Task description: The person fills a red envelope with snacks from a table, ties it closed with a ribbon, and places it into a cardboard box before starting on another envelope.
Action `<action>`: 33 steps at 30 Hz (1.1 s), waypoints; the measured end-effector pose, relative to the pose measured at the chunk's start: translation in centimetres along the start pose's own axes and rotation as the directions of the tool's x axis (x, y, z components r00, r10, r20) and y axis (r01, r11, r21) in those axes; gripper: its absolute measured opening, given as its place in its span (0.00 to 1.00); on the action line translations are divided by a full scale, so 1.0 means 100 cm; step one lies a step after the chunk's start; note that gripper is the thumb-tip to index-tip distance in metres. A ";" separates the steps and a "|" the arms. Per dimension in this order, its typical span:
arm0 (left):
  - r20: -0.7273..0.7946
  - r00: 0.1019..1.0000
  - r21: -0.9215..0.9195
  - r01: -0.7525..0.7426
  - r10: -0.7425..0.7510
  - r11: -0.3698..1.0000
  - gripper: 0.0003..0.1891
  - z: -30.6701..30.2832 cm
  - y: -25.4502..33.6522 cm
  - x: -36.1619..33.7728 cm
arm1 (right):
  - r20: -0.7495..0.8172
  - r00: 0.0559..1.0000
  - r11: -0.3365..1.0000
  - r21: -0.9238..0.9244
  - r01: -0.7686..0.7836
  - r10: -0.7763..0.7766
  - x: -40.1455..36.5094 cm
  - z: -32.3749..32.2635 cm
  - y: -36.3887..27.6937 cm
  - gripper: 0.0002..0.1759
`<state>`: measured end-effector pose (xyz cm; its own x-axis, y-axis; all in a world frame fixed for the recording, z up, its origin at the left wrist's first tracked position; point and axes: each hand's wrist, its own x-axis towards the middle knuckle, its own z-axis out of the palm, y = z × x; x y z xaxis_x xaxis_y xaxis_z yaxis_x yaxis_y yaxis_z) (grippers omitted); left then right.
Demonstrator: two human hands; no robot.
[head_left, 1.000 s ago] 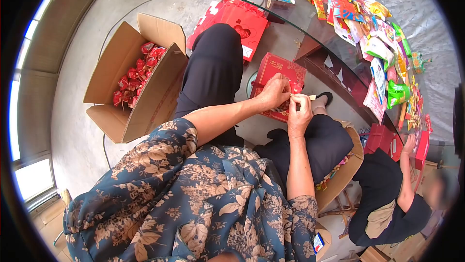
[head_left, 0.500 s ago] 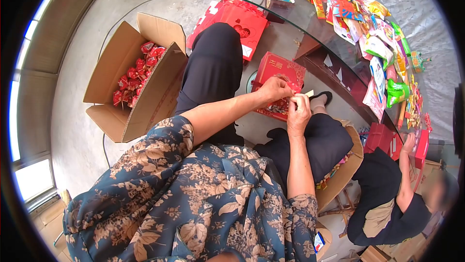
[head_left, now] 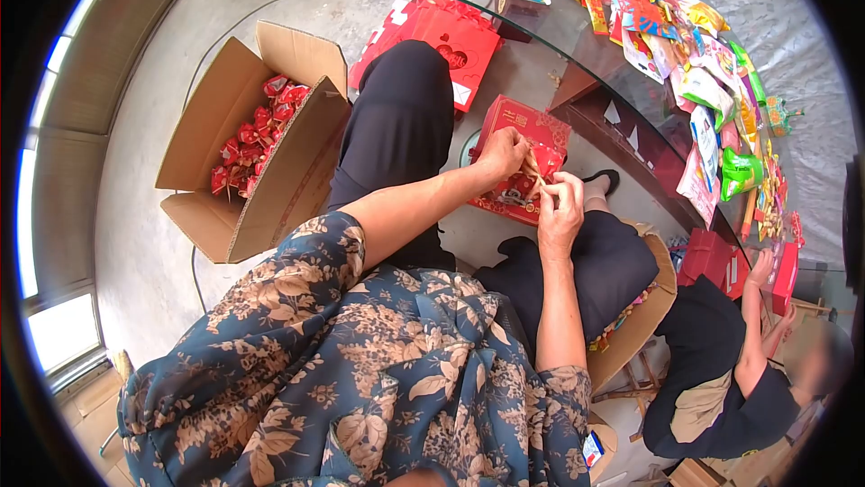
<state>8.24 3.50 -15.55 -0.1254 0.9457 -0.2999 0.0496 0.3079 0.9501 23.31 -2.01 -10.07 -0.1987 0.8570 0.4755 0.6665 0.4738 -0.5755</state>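
Over a red gift box [head_left: 505, 116] with gold lettering, my left hand [head_left: 503, 155] is closed, its fingers pinching one end of a thin tan strip [head_left: 534, 168]. My right hand [head_left: 562, 206] pinches the strip's lower end, with the thumb and forefinger together. It runs short and slanting between the two hands; its exact kind does not show. Below the fingers, a red wrapped bundle with pale printed patches [head_left: 515, 190] lies at the box, partly covered by my hands.
An open cardboard carton [head_left: 306, 158] of red wrapped sweets [head_left: 257, 140] stands left. Red gift bags [head_left: 468, 36] lie beyond my knee. Snack packets [head_left: 703, 91] crowd the glass table [head_left: 541, 41]. Another carton [head_left: 662, 284] is by my right leg; a person [head_left: 721, 379] sits at right.
My hands have moved slightly apart, and the tan strip now shows stretched between them. The pale piece beside my right hand no longer shows. The other person's second hand has come into view.
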 end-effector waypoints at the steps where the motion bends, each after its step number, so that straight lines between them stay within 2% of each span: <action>1: -0.009 1.000 0.018 -0.001 0.001 1.000 0.09 -0.002 0.004 -0.003 | -0.002 1.000 1.000 -0.022 0.005 -0.005 0.001 -0.002 -0.003 0.09; 4: -0.034 0.998 0.122 -0.052 0.057 0.991 0.07 -0.004 0.011 -0.010 | 0.025 0.999 0.999 -0.039 -0.031 0.032 0.000 -0.004 -0.008 0.08; 7: -0.002 0.996 -0.142 0.091 -0.093 0.986 0.07 0.000 0.001 0.000 | -0.002 0.998 0.998 0.015 -0.067 0.067 -0.007 0.002 0.015 0.08; 10: 0.008 1.000 -0.078 0.029 -0.029 0.997 0.08 -0.003 0.000 0.000 | 0.044 0.969 0.951 0.185 -0.248 0.244 -0.014 0.009 0.029 0.07; 12: 0.078 0.997 -0.091 0.007 0.001 0.996 0.09 -0.003 -0.002 0.002 | 0.049 0.950 0.900 0.310 -0.307 0.308 -0.012 0.008 0.023 0.07; 13: 0.114 0.993 -0.098 -0.003 0.014 0.995 0.10 -0.004 -0.004 0.002 | 0.055 0.939 0.866 0.370 -0.335 0.339 -0.011 0.006 0.019 0.07; 16: 0.156 0.955 0.021 -0.258 0.252 0.966 0.19 -0.005 -0.007 -0.005 | 0.098 0.884 0.812 0.360 -0.459 0.457 -0.011 0.004 0.023 0.06; 19: 0.318 0.925 0.044 -0.232 0.207 0.972 0.34 -0.009 -0.001 -0.013 | 0.108 0.855 0.678 0.563 -0.473 0.507 -0.008 0.008 0.031 0.06; 20: 0.335 0.918 0.124 -0.265 0.211 0.956 0.35 -0.010 0.003 -0.015 | 0.135 0.851 0.635 0.610 -0.475 0.507 -0.008 0.008 0.034 0.06; 22: 0.365 0.906 0.275 -0.326 0.216 0.904 0.39 -0.012 0.011 -0.018 | 0.136 0.840 0.603 0.637 -0.480 0.525 -0.008 0.008 0.033 0.08; 25: 0.370 0.860 0.440 -0.496 0.353 0.748 0.41 -0.008 0.010 -0.022 | 0.145 0.818 0.569 0.651 -0.502 0.556 -0.009 0.008 0.036 0.09; 28: 0.319 0.803 0.534 -0.591 0.504 0.604 0.41 -0.005 0.004 -0.029 | 0.172 0.779 0.519 0.657 -0.547 0.603 -0.011 0.007 0.034 0.11; 29: 0.321 0.799 0.529 -0.597 0.509 0.604 0.40 -0.005 0.001 -0.028 | 0.185 0.763 0.497 0.659 -0.564 0.620 -0.012 0.007 0.033 0.12; 31: 0.325 0.792 0.519 -0.607 0.517 0.602 0.38 -0.004 -0.001 -0.026 | 0.199 0.768 0.569 0.565 -0.598 0.609 -0.014 0.009 0.038 0.12; 33: 0.278 0.842 0.440 -0.540 0.463 0.717 0.29 -0.002 -0.001 -0.022 | 0.209 0.776 0.642 0.457 -0.616 0.596 -0.017 0.013 0.042 0.12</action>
<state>8.27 1.37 -14.98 0.1926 0.9674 0.1642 0.5398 -0.2442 0.8056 25.50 -1.26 -14.16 0.0927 0.9893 -0.1131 0.2219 -0.1313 -0.9662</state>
